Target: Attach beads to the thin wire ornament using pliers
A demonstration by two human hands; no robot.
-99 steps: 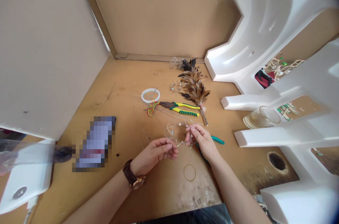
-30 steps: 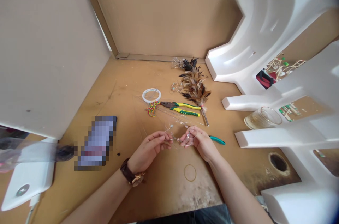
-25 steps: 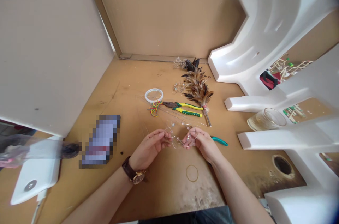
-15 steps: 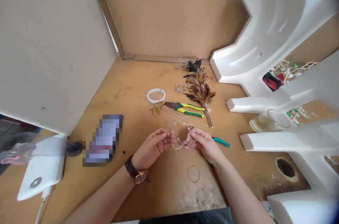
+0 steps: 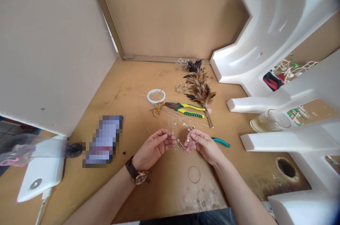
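Between my hands is a loop of thin wire with clear beads (image 5: 178, 140). My left hand (image 5: 156, 142) pinches its left side between thumb and fingers. On the right side, my right hand (image 5: 203, 143) grips the beaded wire in a pinch. Just beyond them lie yellow-green pliers (image 5: 186, 109), their jaws pointing left. A white ring (image 5: 156, 96) with multicoloured cord (image 5: 158, 108) rests by the jaws. Teal handles (image 5: 221, 142), probably of another hand tool, show partly beside my right hand.
A feather duster (image 5: 199, 83) lies behind the pliers, next to a small beaded wire bundle (image 5: 181, 87). To the left are a blurred phone (image 5: 104, 141) and a white power bank (image 5: 42, 168). A glass (image 5: 271, 121) stands right, among white plastic parts (image 5: 255, 104). A rubber band (image 5: 194, 174) lies in front.
Both hands keep their pinch in nearly the same place. The curve of wire hanging between them has shifted slightly and looks flatter.
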